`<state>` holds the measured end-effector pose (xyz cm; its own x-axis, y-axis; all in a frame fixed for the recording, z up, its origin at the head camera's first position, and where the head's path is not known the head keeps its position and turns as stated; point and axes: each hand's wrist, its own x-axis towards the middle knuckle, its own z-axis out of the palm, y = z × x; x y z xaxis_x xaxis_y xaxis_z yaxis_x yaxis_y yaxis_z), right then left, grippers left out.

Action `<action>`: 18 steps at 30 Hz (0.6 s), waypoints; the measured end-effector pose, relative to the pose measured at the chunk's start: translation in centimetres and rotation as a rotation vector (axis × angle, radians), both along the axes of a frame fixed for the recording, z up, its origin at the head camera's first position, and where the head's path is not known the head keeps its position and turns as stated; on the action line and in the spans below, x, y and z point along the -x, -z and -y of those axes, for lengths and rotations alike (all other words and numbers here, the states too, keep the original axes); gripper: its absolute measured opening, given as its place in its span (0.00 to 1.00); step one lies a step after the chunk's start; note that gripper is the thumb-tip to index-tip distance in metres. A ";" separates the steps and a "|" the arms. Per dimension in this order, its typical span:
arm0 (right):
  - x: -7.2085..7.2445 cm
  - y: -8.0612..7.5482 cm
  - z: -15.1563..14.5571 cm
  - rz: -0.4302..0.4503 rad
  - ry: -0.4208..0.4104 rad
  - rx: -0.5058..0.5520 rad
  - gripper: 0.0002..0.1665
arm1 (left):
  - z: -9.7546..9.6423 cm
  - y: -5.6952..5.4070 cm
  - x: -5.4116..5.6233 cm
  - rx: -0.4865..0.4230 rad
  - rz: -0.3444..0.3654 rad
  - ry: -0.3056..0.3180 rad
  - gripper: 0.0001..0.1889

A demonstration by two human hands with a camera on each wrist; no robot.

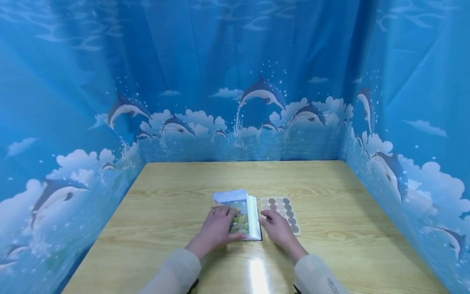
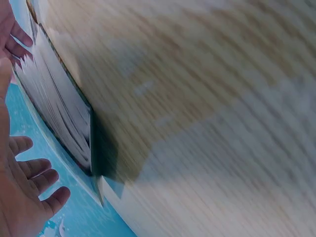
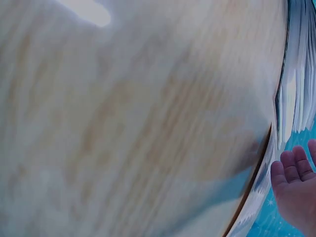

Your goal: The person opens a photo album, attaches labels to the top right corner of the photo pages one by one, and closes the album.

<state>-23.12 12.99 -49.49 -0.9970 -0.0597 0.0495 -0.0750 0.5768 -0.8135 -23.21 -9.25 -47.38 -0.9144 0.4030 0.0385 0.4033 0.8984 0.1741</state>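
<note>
A thick album (image 1: 240, 220) with a landscape picture on its cover lies at the middle of the table. Its many white pages (image 2: 59, 98) fan slightly apart along the edge. My left hand (image 1: 216, 226) rests on the cover, fingers extended and thumb toward the near edge; it appears with fingers apart in the left wrist view. Just beside the page edges on the right is my right hand (image 1: 276, 229), fingers loosely bent and holding nothing. Partly beneath that hand in the head view is a cream sheet (image 1: 280, 201) with rows of round brown and dark grey stickers.
The wood-grain table (image 1: 165, 204) extends around the album, with a bright light reflection near its front. Blue curtains (image 1: 205, 81) printed with dolphins and clouds enclose it at the back and both sides.
</note>
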 end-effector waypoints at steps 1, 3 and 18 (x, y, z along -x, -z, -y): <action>0.0 0.1 0.1 -0.002 -0.004 0.000 0.22 | -0.2 0.0 -0.1 0.008 -0.005 0.001 0.51; -0.1 0.2 0.4 -0.013 -0.018 0.001 0.22 | -0.4 0.1 -0.2 0.022 -0.012 0.002 0.51; -0.7 0.3 1.5 -0.014 -0.087 0.015 0.19 | -0.6 0.8 -0.7 0.032 -0.087 0.055 0.42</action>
